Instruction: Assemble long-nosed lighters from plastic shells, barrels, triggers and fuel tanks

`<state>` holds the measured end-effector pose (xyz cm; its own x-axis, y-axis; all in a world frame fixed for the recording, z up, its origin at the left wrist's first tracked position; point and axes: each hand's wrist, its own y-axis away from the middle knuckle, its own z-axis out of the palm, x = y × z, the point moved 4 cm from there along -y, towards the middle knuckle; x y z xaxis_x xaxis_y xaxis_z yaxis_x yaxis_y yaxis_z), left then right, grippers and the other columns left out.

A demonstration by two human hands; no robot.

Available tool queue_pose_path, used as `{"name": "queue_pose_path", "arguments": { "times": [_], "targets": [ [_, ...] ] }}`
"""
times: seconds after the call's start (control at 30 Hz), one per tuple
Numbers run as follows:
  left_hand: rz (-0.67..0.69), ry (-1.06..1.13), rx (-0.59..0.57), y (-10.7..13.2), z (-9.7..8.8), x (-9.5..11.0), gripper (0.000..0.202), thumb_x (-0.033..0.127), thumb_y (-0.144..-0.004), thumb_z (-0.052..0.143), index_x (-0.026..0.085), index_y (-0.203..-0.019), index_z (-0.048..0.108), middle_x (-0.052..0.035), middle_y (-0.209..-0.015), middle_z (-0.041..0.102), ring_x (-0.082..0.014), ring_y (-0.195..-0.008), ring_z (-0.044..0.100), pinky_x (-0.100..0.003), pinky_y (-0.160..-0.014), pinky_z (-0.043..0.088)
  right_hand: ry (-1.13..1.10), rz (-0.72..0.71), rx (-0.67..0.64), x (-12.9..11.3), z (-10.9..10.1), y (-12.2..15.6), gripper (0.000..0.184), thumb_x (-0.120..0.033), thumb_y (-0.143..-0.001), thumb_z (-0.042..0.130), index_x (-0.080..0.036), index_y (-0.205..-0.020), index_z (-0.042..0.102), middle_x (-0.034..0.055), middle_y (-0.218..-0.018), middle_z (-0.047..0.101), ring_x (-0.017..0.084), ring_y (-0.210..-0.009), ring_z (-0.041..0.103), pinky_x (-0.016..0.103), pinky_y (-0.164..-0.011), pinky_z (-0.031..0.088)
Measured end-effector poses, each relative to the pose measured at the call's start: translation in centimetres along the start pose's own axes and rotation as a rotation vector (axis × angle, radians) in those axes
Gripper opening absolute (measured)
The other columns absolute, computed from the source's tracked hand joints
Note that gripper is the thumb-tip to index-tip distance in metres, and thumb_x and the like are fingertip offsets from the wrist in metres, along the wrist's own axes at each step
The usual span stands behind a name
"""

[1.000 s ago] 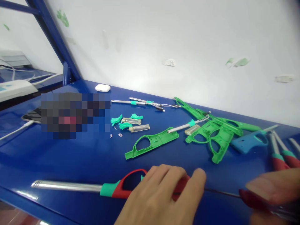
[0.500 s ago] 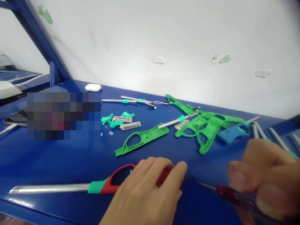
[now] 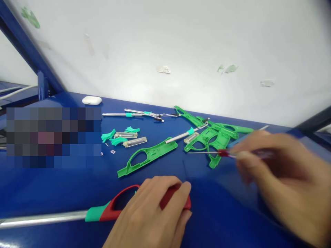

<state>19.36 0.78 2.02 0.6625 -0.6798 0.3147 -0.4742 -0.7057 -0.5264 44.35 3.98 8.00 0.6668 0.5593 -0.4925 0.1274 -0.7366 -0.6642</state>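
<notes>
My left hand (image 3: 152, 213) is wrapped over the handle of a long-nosed gas lighter (image 3: 107, 212), pressing it to the tabletop. The lighter has a red body, a teal collar and a silver barrel that points left; part of its handle is hidden under my fingers. My right hand (image 3: 276, 179), slightly blurred, grips a thin screwdriver (image 3: 222, 153) with a dark red handle. Its tip points left, above the table and apart from the lighter. Just beyond lies an opened green lighter shell half (image 3: 161, 151).
More green shell halves (image 3: 219, 137) are piled at the back right, beside a partly hidden blue lighter (image 3: 239, 140). Clear fuel tanks (image 3: 136, 142), teal triggers (image 3: 119, 141) and metal barrels with wires (image 3: 116, 114) lie behind. A white earphone case (image 3: 92, 100) sits near the wall.
My right hand has raised the screwdriver away from the red lighter's handle end, and its shaft now lies nearly level. My left hand stays on the lighter. The view has shifted slightly right.
</notes>
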Motion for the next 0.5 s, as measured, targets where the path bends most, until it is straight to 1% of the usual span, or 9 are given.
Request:
{"name": "queue_pose_path", "arguments": {
  "times": [0.07, 0.1, 0.17, 0.23, 0.27, 0.3, 0.37, 0.43, 0.5],
  "targets": [
    [0.015, 0.017, 0.029, 0.0, -0.3, 0.1, 0.028, 0.027, -0.125, 0.049, 0.030, -0.149, 0.064, 0.0020, -0.123, 0.086, -0.0170, -0.101, 0.086, -0.028, -0.088, 0.073, -0.008, -0.044, -0.095, -0.3, 1.7, -0.5, 0.009, -0.042, -0.115, 0.076, -0.040, -0.106, 0.076, -0.0044, -0.092, 0.079, 0.018, -0.071, 0.077, 0.029, -0.054, 0.061],
    [0.020, 0.027, 0.038, -0.1, -0.4, 0.2, 0.029, 0.026, -0.125, 0.049, 0.029, -0.150, 0.063, 0.0026, -0.121, 0.086, -0.0158, -0.101, 0.086, -0.027, -0.089, 0.072, -0.009, -0.072, -0.152, -0.4, 2.3, -0.6, 0.010, -0.040, -0.115, 0.076, -0.039, -0.105, 0.077, -0.0046, -0.092, 0.079, 0.017, -0.072, 0.078, 0.027, -0.055, 0.061],
    [0.034, 0.024, 0.072, -0.3, -0.8, 0.5, 0.029, 0.021, -0.125, 0.048, 0.027, -0.150, 0.061, 0.0028, -0.118, 0.087, -0.0147, -0.100, 0.086, -0.027, -0.091, 0.070, 0.006, -0.123, -0.254, -0.4, 3.1, -0.5, 0.011, -0.030, -0.116, 0.071, -0.036, -0.110, 0.078, -0.0038, -0.097, 0.080, 0.015, -0.073, 0.079, 0.024, -0.059, 0.062],
    [0.050, -0.006, 0.110, -0.6, -1.1, 0.8, 0.029, 0.017, -0.124, 0.048, 0.023, -0.150, 0.059, 0.0014, -0.116, 0.088, -0.0150, -0.099, 0.086, -0.028, -0.091, 0.068, 0.044, -0.166, -0.339, -0.3, 3.3, -0.3, 0.018, -0.019, -0.116, 0.066, -0.033, -0.117, 0.078, -0.0015, -0.106, 0.081, 0.013, -0.078, 0.081, 0.025, -0.067, 0.064],
    [0.057, -0.021, 0.129, -0.8, -1.2, 0.8, 0.029, 0.017, -0.124, 0.047, 0.021, -0.150, 0.058, 0.0008, -0.115, 0.089, -0.0151, -0.099, 0.086, -0.029, -0.090, 0.068, 0.066, -0.186, -0.379, -0.2, 3.3, -0.1, 0.021, -0.016, -0.115, 0.064, -0.032, -0.121, 0.078, -0.0002, -0.109, 0.081, 0.014, -0.082, 0.082, 0.026, -0.070, 0.064],
    [0.065, -0.032, 0.144, -0.9, -1.3, 0.9, 0.029, 0.017, -0.125, 0.045, 0.021, -0.150, 0.058, 0.0003, -0.114, 0.089, -0.0152, -0.099, 0.086, -0.029, -0.090, 0.067, 0.086, -0.203, -0.416, -0.2, 3.3, 0.1, 0.022, -0.016, -0.115, 0.063, -0.031, -0.124, 0.078, 0.0009, -0.112, 0.082, 0.015, -0.085, 0.083, 0.027, -0.072, 0.064],
    [0.083, -0.039, 0.155, -1.0, -1.2, 0.9, 0.027, 0.019, -0.126, 0.044, 0.021, -0.148, 0.060, 0.0005, -0.114, 0.090, -0.0151, -0.100, 0.086, -0.029, -0.090, 0.066, 0.117, -0.232, -0.485, -0.3, 3.5, 0.4, 0.021, -0.019, -0.115, 0.063, -0.031, -0.125, 0.078, 0.0013, -0.112, 0.081, 0.018, -0.086, 0.083, 0.029, -0.071, 0.064],
    [0.078, -0.042, 0.130, -1.0, -1.0, 0.9, 0.026, 0.019, -0.126, 0.047, 0.022, -0.147, 0.061, 0.0009, -0.119, 0.090, -0.0158, -0.104, 0.086, -0.031, -0.096, 0.066, 0.151, -0.254, -0.567, -0.5, 3.7, 0.7, 0.021, -0.021, -0.115, 0.061, -0.030, -0.126, 0.078, 0.0021, -0.111, 0.078, 0.019, -0.085, 0.083, 0.032, -0.068, 0.063],
    [0.066, -0.057, 0.086, -0.9, -0.8, 1.0, 0.027, 0.020, -0.125, 0.052, 0.023, -0.150, 0.061, 0.0010, -0.126, 0.089, -0.0179, -0.111, 0.085, -0.035, -0.103, 0.065, 0.195, -0.277, -0.619, -0.6, 4.0, 0.8, 0.024, -0.022, -0.117, 0.057, -0.029, -0.127, 0.077, 0.0037, -0.113, 0.074, 0.020, -0.083, 0.081, 0.034, -0.065, 0.062]
  ]
}}
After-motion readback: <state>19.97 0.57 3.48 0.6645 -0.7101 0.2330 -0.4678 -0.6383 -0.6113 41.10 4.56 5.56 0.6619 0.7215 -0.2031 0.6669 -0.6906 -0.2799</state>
